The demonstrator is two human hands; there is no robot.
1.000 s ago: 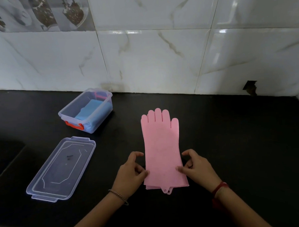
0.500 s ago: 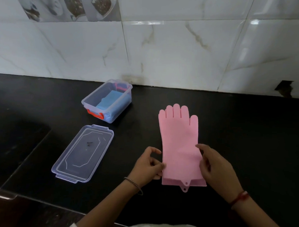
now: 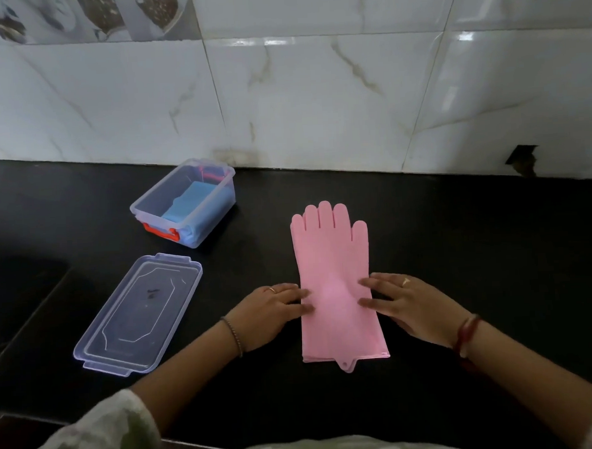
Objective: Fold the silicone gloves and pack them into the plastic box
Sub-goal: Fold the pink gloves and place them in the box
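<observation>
Flat pink silicone gloves [image 3: 338, 283] on black bench [image 3: 475, 250], pressed under spread, unclenched left hand [image 3: 274, 310] and right hand [image 3: 410, 304].

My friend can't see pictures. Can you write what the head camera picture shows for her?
Two bare hands, left hand and right hand, press flat on the sides of a pink glove lying on a black counter. To the left sit a clear lid and an open plastic box holding something blue.
</observation>
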